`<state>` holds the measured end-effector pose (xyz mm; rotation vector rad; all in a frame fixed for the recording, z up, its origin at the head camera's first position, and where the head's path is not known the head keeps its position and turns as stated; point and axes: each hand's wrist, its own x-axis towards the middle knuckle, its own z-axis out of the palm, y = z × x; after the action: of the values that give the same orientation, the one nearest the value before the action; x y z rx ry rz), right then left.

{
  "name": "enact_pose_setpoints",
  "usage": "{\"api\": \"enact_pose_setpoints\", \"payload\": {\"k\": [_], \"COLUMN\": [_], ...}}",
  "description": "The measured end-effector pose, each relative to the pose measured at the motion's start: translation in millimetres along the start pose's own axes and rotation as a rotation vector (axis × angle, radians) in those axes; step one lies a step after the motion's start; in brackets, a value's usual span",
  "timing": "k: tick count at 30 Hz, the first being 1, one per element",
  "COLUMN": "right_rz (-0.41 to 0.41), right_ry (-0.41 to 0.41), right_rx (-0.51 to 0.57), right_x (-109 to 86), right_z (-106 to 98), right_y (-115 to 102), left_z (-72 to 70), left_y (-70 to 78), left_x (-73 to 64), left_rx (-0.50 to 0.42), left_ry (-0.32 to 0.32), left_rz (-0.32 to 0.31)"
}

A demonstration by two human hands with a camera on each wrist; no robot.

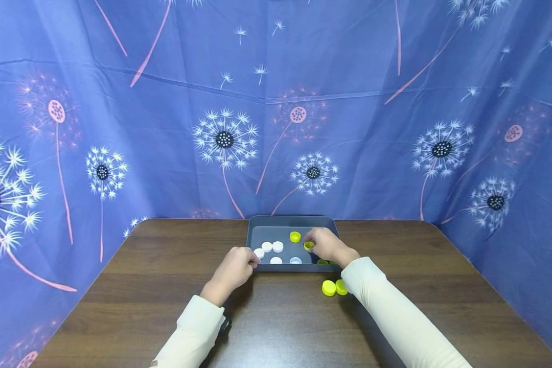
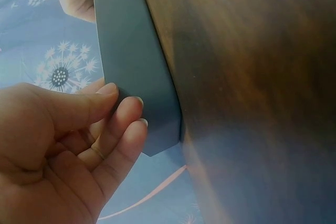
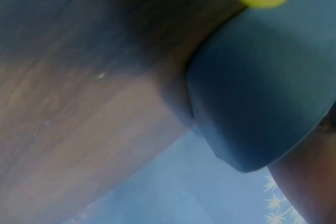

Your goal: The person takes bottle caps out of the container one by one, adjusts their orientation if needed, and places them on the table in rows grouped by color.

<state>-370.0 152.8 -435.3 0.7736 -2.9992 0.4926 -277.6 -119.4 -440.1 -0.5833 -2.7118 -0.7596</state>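
Observation:
My left hand (image 1: 234,267) pinches the rim of a dark grey tray (image 1: 292,221) at its near left corner. The left wrist view has the thumb and fingers at the edge of the tray wall (image 2: 131,45). Over the tray's right side, my right hand (image 1: 325,244) holds a yellow bottle cap (image 1: 308,246) at its fingertips. Another yellow cap (image 1: 295,237) lies just left of it. Several white caps (image 1: 278,247) lie in the tray's left and middle part. In the right wrist view the tray wall (image 3: 257,87) hides most of the hand.
Two yellow caps (image 1: 328,288) lie side by side on the brown wooden table (image 1: 175,286), in front of the tray near the right sleeve (image 1: 386,306). More yellow caps (image 1: 322,261) show partly behind the tray's near wall. A blue dandelion-print cloth (image 1: 267,153) hangs behind the table.

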Motion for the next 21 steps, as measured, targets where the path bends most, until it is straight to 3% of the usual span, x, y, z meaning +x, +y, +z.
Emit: {"api": "enact_pose_setpoints", "payload": {"k": [9,21], "right_rz": [0.041,0.022], "right_ry": [-0.022,-0.014], "right_rx": [0.019,-0.027], "right_x": [-4.9,-6.0], "right_z": [-1.8,0.0], "right_y": [4.2,1.4], "left_z": [1.9,0.8], "left_y": [0.9,-0.4], "left_x": [1.9,1.2], "left_rx": [-0.003,0.01], "left_ry": [-0.017,-0.019], "left_rz": [-0.025,-0.037]}}
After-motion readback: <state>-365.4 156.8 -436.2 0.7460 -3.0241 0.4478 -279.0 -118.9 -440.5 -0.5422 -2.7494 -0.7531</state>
